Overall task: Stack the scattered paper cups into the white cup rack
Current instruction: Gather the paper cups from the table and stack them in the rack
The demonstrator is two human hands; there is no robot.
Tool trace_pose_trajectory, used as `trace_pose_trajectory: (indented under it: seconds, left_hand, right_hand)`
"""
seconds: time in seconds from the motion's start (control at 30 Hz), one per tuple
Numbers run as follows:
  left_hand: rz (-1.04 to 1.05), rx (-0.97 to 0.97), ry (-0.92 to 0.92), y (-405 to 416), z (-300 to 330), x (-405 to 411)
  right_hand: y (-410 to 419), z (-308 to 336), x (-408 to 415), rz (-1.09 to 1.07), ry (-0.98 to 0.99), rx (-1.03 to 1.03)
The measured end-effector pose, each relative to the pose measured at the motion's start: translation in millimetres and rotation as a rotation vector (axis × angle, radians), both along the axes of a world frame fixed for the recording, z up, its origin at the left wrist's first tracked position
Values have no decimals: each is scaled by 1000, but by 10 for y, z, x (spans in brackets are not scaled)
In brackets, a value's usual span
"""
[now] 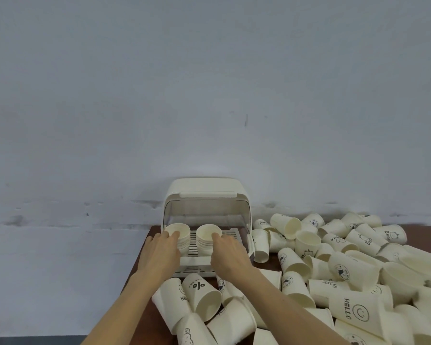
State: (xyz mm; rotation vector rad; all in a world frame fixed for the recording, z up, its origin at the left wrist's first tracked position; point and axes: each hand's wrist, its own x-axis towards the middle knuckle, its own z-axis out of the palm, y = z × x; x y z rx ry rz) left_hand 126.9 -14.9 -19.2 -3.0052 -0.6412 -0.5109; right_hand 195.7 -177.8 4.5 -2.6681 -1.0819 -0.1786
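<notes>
- My left hand is on the left stack of cups in the white cup rack. My fingers curl round the top cup's rim, so this grip has hold of the stack.
- My right hand does the same on the right stack of cups. Its fingers curl over the near rim, and this grip has that stack.
- I think I hold both stacks so they stay straight and sit well down on the rack's slotted tray.
- The two stacks stand mouth up, side by side, between my two grips and just ahead of them. The rack's lid is flipped up so I can reach in.
- The loose cups are still many. One heap lies on the brown worktop under my wrists, close to me.
- A bigger heap lies to the right of my right grip. They lie on their sides, so I must turn each one before it nests.
- Most of the job looks not yet done.
</notes>
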Motion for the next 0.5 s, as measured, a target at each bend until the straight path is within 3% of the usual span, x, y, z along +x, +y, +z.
trace_pose_trajectory:
  seconds: [0.5]
  left_hand:
    - [-212, -124, -5, -934, 172, -74]
  right_hand:
    - [-939, 135, -185, -83, -126, 70]
